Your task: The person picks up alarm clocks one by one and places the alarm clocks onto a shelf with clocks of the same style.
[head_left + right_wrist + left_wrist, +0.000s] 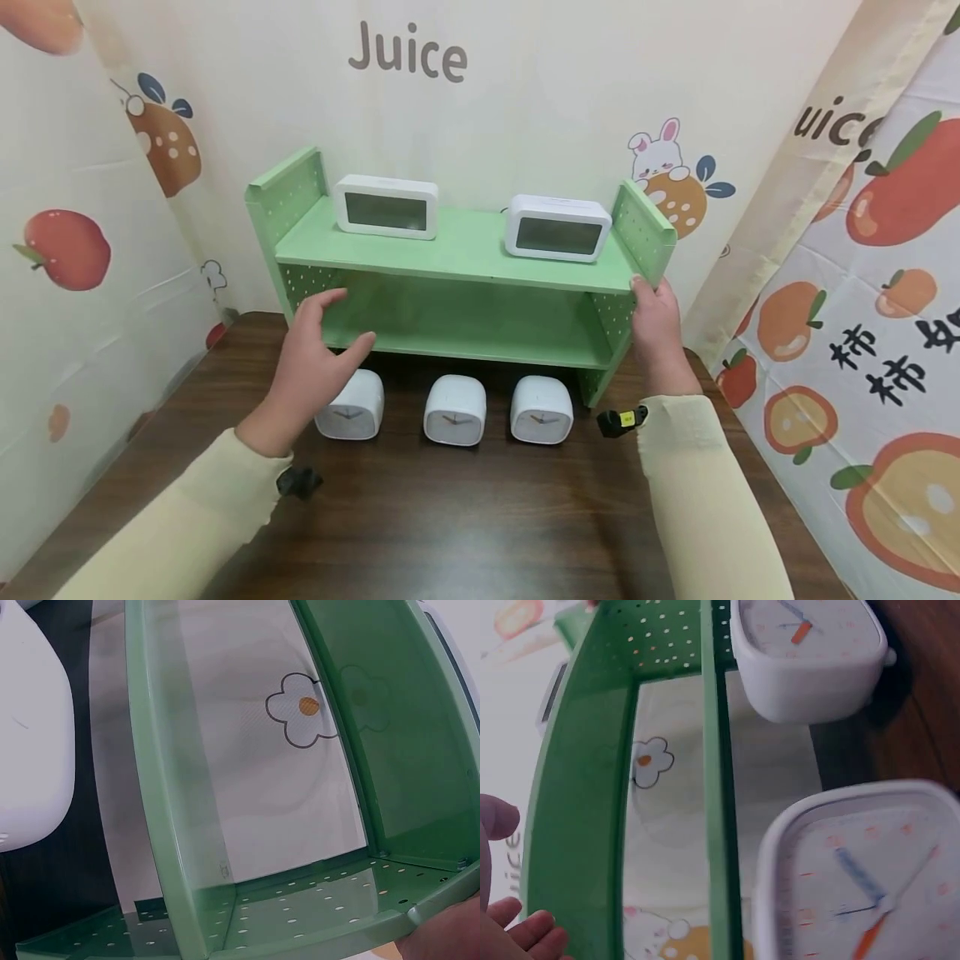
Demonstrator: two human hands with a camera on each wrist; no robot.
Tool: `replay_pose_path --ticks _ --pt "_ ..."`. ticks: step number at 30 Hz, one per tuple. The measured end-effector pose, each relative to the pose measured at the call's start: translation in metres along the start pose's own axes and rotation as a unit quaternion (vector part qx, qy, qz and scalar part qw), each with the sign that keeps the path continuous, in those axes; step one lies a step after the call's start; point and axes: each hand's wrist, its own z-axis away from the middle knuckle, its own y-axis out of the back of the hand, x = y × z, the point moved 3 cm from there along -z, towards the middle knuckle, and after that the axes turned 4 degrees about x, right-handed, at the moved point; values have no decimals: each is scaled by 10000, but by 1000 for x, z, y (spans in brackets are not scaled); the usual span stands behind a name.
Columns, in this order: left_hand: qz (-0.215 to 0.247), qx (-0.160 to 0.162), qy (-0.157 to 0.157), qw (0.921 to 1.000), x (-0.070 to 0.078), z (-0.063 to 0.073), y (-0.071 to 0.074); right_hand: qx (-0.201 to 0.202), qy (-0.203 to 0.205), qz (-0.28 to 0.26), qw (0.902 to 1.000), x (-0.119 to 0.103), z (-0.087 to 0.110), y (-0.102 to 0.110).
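Observation:
A green two-tier shelf [457, 258] with perforated side panels stands on the table by the back curtain. My right hand [656, 325] grips the front edge of its right side panel; in the right wrist view only part of that hand [446, 934] shows at the corner. In front of the shelf's left part, my left hand [311, 358] hovers with thumb and fingers spread apart, holding nothing. Two white digital clocks, a left one [386, 210] and a right one [558, 233], sit on the upper tier. The lower tier [472, 321] bears nothing visible.
Three white analog clocks stand in a row on the dark wooden table [450, 525], in front of the shelf: left [352, 421], middle [455, 408] and right [542, 408]. The left one is partly behind my left hand. Fruit-printed curtains [525, 100] enclose the back and both sides.

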Motion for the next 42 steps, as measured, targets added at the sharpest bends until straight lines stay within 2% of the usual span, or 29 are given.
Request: replay_pose_path --ticks 7,10,15,18,23,30,35,42 --pt "135 474 266 9984 -21 18 4 15 -6 130 9999 0 0 0" --pt "235 584 439 9971 -31 26 2 3 -13 209 9998 0 1 0" --pt "327 660 958 9927 -46 42 -3 -4 -51 228 9997 0 1 1" --pt "366 683 1114 9908 -51 48 -6 18 -149 188 9997 1 0 2" --pt "481 681 1280 9883 -55 51 -9 60 -225 150 9996 1 0 2" --pt "481 622 1774 9810 -66 56 -17 6 -161 129 9998 0 0 1" --pt "407 585 1857 9800 -72 61 -28 -26 -154 93 9998 1 0 3" --pt "264 638 1752 9821 -75 69 -41 -35 -53 65 10000 1 -1 2"
